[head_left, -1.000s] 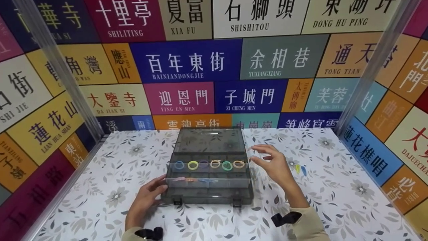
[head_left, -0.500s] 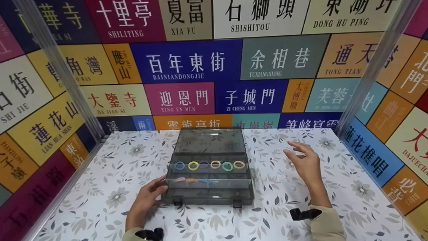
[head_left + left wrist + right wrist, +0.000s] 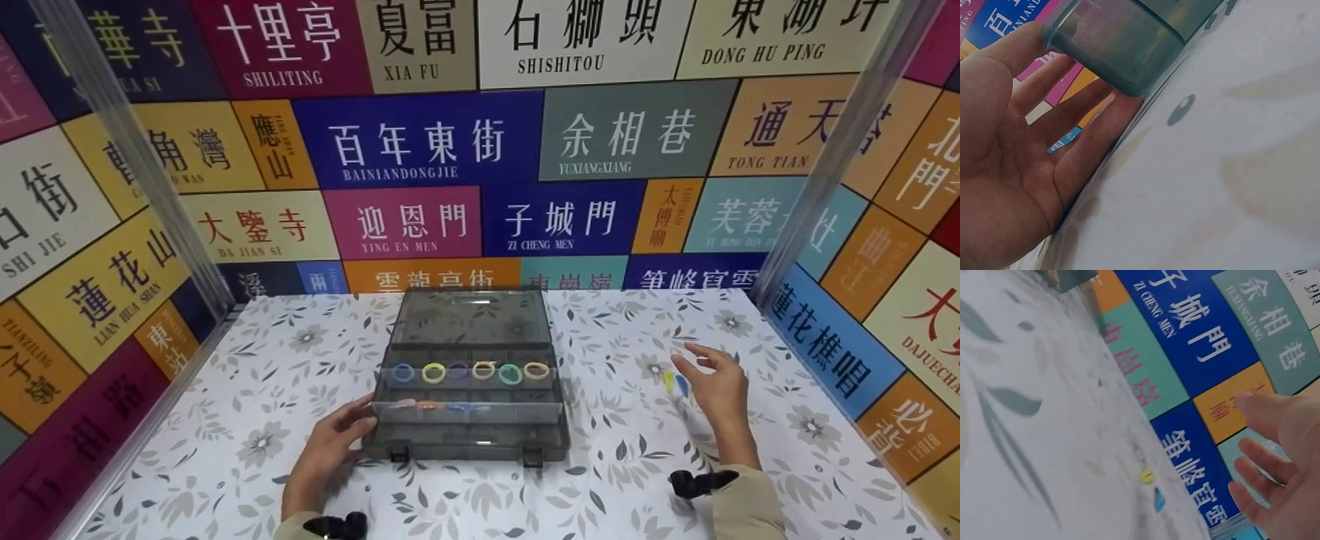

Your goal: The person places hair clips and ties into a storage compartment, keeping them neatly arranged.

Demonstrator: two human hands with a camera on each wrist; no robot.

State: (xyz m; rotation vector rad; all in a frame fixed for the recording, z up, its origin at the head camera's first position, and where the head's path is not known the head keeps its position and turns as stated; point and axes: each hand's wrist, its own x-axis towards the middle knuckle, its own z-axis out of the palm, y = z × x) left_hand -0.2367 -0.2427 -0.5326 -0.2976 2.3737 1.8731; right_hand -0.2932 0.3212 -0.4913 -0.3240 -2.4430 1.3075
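A smoky grey plastic case [image 3: 465, 439] stands on the table with its lid [image 3: 472, 319] raised. Several coloured rings [image 3: 509, 373] line its back row; small pink, orange and blue pieces [image 3: 429, 406] lie in the front row. At the case's left side rests my left hand [image 3: 330, 439]; in the left wrist view its thumb and extended fingers touch the case's corner [image 3: 1129, 67]. My right hand [image 3: 716, 386], fingers loosely bent and apart with nothing between them, hovers just right of a small yellow piece [image 3: 668, 381] and a small blue piece [image 3: 682, 385].
A white tablecloth [image 3: 750, 427] with grey leaves and flowers covers the table. Colourful panels [image 3: 420, 139] with printed characters stand behind and on both sides, with clear corner posts [image 3: 814, 172] at the back left and right.
My right hand has moved from the case's right edge out to the right, then lower, beside the yellow and blue pieces. My left hand and the case have stayed in place.
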